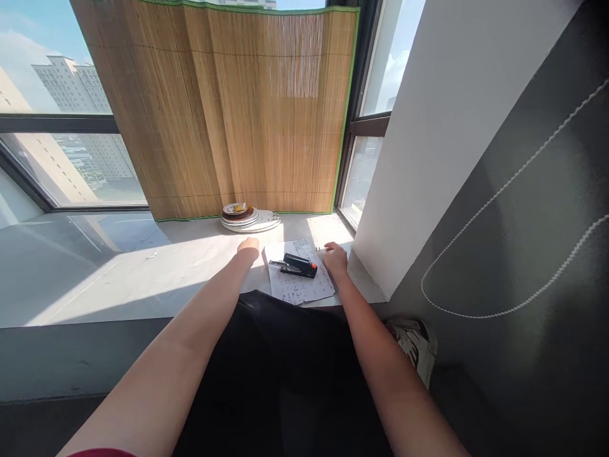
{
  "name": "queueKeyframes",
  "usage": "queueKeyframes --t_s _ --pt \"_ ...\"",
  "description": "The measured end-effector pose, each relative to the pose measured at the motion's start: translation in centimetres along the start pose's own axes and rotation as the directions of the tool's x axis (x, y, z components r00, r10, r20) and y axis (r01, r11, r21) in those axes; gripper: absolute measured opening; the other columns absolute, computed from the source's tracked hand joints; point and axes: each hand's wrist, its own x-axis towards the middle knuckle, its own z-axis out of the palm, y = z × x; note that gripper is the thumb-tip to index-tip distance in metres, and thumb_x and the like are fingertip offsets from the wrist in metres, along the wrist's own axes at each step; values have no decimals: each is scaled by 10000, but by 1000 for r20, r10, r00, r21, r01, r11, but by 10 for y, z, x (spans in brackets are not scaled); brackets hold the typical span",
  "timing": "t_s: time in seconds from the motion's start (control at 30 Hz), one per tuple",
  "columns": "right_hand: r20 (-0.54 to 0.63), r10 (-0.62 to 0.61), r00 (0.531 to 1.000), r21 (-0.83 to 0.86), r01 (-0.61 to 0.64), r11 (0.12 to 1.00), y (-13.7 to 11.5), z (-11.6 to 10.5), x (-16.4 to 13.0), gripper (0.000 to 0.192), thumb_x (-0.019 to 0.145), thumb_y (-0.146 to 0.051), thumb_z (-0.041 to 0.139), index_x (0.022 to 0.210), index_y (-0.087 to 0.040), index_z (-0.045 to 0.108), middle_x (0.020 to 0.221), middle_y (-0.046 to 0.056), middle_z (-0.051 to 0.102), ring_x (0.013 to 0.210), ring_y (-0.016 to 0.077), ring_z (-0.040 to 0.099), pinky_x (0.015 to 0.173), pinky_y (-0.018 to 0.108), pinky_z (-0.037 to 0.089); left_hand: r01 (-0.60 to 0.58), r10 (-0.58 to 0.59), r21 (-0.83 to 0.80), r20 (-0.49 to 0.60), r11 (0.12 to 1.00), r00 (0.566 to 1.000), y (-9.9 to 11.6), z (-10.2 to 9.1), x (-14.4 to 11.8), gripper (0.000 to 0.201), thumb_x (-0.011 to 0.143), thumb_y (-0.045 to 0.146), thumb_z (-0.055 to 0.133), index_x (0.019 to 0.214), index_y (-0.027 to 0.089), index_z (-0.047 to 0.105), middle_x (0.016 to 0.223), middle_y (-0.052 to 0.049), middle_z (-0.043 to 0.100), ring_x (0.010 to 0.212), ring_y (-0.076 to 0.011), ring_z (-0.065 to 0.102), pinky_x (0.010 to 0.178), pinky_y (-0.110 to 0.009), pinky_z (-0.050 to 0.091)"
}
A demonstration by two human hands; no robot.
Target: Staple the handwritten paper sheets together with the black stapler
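Note:
A black stapler (299, 265) lies on a sheet of paper (304, 291) covered in dark writing. A reddish-orange spot marks the stapler's right end, and a narrow metallic part sticks out at its left. Just left of the sheet, my left hand (248, 248) is curled into a fist on the ledge; its fingers are turned out of sight, so anything inside is hidden. My right hand (335, 258) rests at the sheet's right edge, fingers loosely bent and slightly apart. Close to its fingertips are small dark bits (318, 249), too small to name. Neither hand touches the stapler.
Stacked plates (240, 219) stand on the window ledge (190, 254), behind the paper. A bamboo blind (228, 114) hangs over the window. To the right are a pale pillar (428, 114) and a looped beaded cord (476, 209). A whitish bag-like item (419, 346) sits below the ledge.

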Motion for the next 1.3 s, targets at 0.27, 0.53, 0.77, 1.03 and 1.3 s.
queueKeyframes --t_s 0.27,0.53,0.77,1.03,1.3 --pt "159 -42 986 -217 76 973 -12 1 -1 481 869 -81 555 1268 -290 726 1267 74 793 1398 296 586 1153 445 414 -87 87 -7 26 996 996 27 -1 -6 220 865 182 704 1061 203 803 1047 -112 808 893 -265 758 797 -319 590" --pt "153 -433 888 275 382 882 -23 -11 -21 299 1068 -434 527 1154 -253 749 1297 94 789 1131 264 713 970 385 548 -374 390 -272 5 887 921 37 2 -17 357 942 207 602 1205 186 842 1020 -91 817 864 -246 751 783 -326 604" --pt "414 -605 681 296 528 796 -31 -6 -38 401 904 -359 770 1286 -249 720 1246 86 798 1162 289 727 1042 414 544 -451 496 -427 -7 784 868 40 -1 -22 153 821 209 770 967 179 804 897 -64 813 830 -230 770 812 -342 633" --pt "369 -543 754 165 521 837 -31 -3 -35 195 940 -370 735 1071 -241 669 1034 34 771 954 242 701 843 318 502 -483 539 -444 1 755 842 42 -1 -23 122 717 129 811 826 184 797 812 -39 799 828 -237 792 818 -345 638" --pt "307 -495 813 65 501 863 -28 2 -29 197 901 -334 789 1029 -255 662 1014 33 754 1003 256 680 840 310 487 -503 537 -419 -43 756 842 42 -4 -22 79 700 172 824 744 190 761 795 -31 799 824 -240 793 831 -353 631"
